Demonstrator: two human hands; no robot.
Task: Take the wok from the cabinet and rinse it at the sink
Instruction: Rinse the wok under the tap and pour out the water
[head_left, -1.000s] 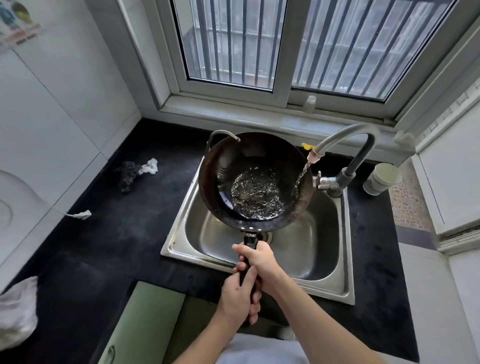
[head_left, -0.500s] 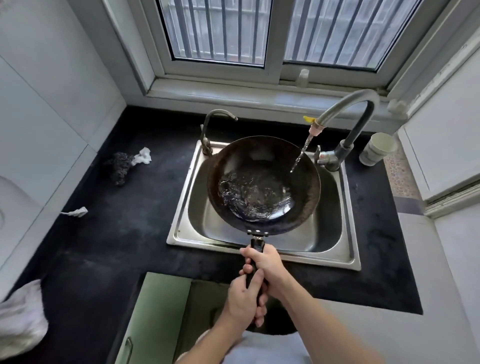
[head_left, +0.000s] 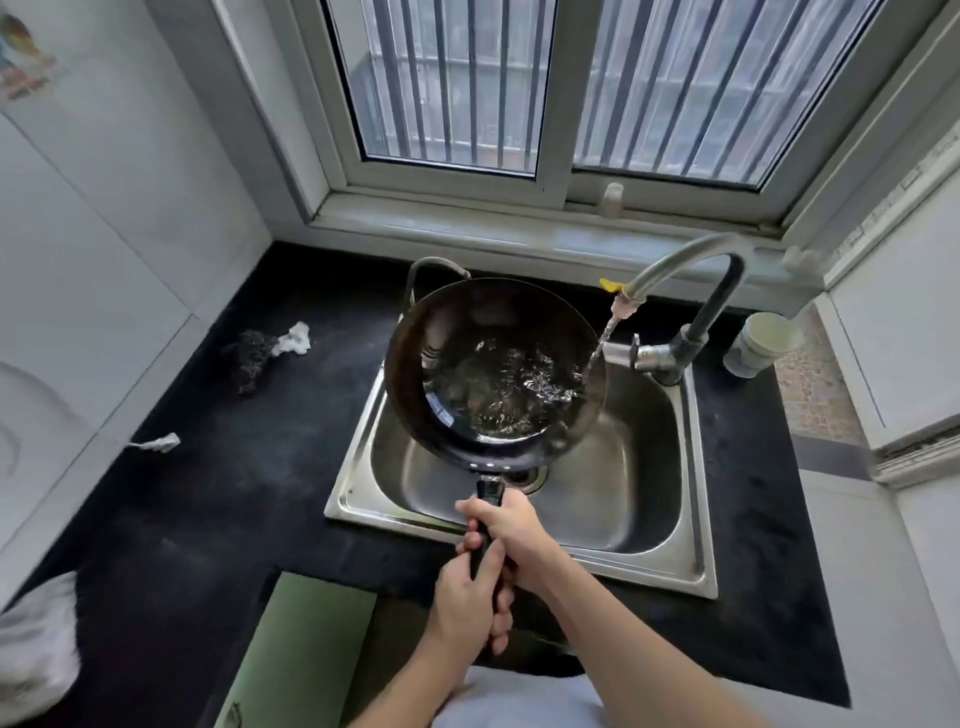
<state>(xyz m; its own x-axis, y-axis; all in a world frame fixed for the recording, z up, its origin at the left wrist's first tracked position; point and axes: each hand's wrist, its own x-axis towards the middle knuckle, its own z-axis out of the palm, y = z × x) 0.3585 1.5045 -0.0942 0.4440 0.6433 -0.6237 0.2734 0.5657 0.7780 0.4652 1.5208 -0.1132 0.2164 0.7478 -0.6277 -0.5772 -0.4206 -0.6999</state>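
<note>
A dark round wok (head_left: 415, 364) hangs over the steel sink (head_left: 644, 467), tilted with water pooling and swirling in its bowl. Both hands grip its black handle: my right hand (head_left: 511, 530) is closer to the bowl, my left hand (head_left: 467, 603) is just behind it, nearer to me. A curved faucet (head_left: 691, 265) at the sink's back right runs a thin stream of water onto the wok's right side. Most of the handle is hidden inside my fists.
Black countertop (head_left: 218, 509) surrounds the sink. A dark scrubber with a white rag (head_left: 265, 348) lies at the left, a white cup (head_left: 758, 343) stands at the far right. A second small tap (head_left: 431, 270) rises behind the wok. An open green cabinet door (head_left: 296, 654) is below.
The wok has shifted left and tipped, and the water has sloshed toward its right side under the stream. Both hands keep the same grip on the handle.
</note>
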